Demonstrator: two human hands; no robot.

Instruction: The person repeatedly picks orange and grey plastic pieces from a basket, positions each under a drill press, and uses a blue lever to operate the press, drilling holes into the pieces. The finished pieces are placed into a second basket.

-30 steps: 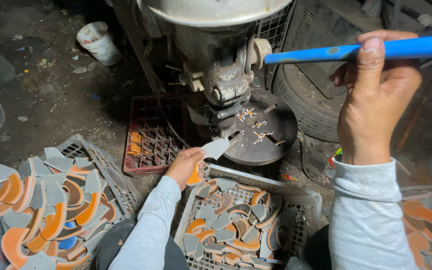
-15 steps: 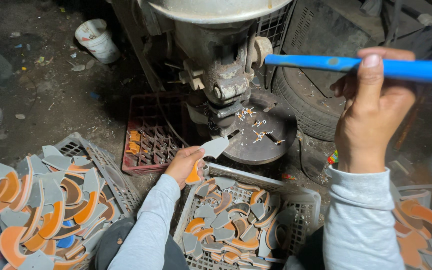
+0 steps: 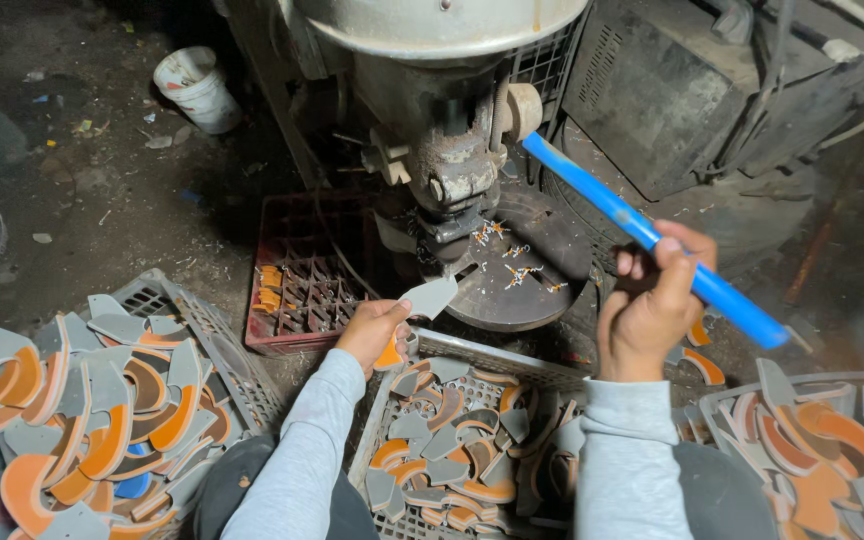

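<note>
Largest item: a grimy grey metal press machine (image 3: 442, 120) standing on the dirt floor, with a round dark steel work table (image 3: 522, 285) under its ram. Small metal offcuts lie scattered on that table.

Change since the earlier frames: the long blue lever handle (image 3: 652, 240) has swung from roughly level, high on the right, down to a steep diagonal running from the machine's hub toward lower right. Judgement: the lever is pulled through a press stroke, so the ram is likely at or near the bottom of its travel.

Right hand (image 3: 652, 320): fingers wrapped fully closed around the blue lever handle, thumb on top.

Left hand (image 3: 372, 335): closed in a pinch on a curved grey-and-orange piece (image 3: 422, 305), its grey pointed end held at the edge of the work table just under the ram. This position matches the earlier frames; the piece has not shifted.

Containers, by place:
- Grey plastic crate (image 3: 207, 335), lower left, heaped with curved grey-and-orange pieces.
- Grey plastic crate between the arms (image 3: 482, 355), partly filled with the same pieces.
- Third grey crate (image 3: 742, 400), lower right, same contents.
- Dark red plastic grid crate (image 3: 297, 270) left of the machine, a few orange bits inside.
- White plastic bucket (image 3: 197, 88), upper left on the floor.

No readable labels or signs are visible.
</note>
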